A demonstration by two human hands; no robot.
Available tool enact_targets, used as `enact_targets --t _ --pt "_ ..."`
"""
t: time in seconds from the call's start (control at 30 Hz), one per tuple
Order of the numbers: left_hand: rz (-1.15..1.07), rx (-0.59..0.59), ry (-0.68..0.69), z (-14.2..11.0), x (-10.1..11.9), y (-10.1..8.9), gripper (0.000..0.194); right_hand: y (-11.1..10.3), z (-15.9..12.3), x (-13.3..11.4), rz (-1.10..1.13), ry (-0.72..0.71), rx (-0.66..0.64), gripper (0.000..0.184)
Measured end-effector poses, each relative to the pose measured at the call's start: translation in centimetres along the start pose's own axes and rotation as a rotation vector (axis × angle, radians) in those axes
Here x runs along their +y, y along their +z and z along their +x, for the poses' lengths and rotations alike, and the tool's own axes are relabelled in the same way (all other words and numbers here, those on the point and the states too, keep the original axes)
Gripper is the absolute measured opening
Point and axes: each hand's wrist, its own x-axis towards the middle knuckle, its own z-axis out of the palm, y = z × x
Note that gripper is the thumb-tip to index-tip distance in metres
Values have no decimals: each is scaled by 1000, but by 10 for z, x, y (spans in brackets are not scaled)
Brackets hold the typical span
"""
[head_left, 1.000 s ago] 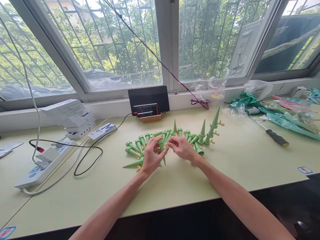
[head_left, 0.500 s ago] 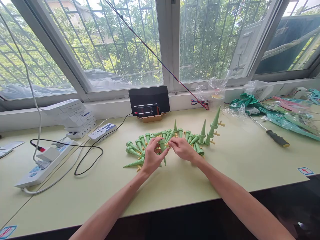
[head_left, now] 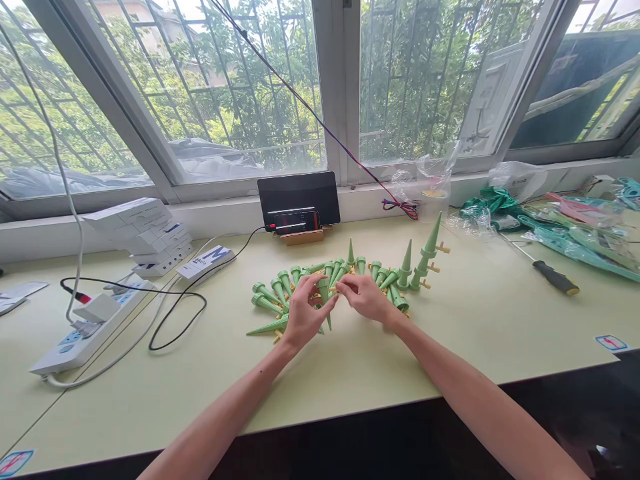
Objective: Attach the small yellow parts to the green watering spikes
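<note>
My left hand [head_left: 304, 310] is closed round a green plastic watering spike [head_left: 325, 293], whose pointed end hangs downward. With its fingertips, my right hand [head_left: 364, 295] pinches the small yellow valve [head_left: 334, 289] on the side of that spike. Behind and beside both hands lie several more green spikes [head_left: 267, 303] with yellow valves, spread in a loose arc on the table. To the right, a stack of nested spikes [head_left: 429, 250] stands point up, its yellow valves sticking out sideways. A shorter stack [head_left: 407, 263] is upright beside it.
A phone [head_left: 297, 222] and a dark tablet [head_left: 300, 190] lean at the window. Leftward are a power strip [head_left: 60, 357], cables and white boxes [head_left: 150, 233]. A screwdriver [head_left: 555, 277] and plastic bags [head_left: 580, 233] lie at right. The table's front edge [head_left: 345, 421] runs below my arms.
Almost nothing differs. Both hands keep their hold, and my fingers have shifted only slightly at the spike and its valve.
</note>
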Motion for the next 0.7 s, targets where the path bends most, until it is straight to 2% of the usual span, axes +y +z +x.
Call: enact_targets --t 0.2,0.7 --pt "-8 17 -9 0 -3 -1 38 0 -1 -1 102 20 -37 15" --pt "-14 4 -14 0 -3 0 39 -2 -1 -3 70 21 -31 15"
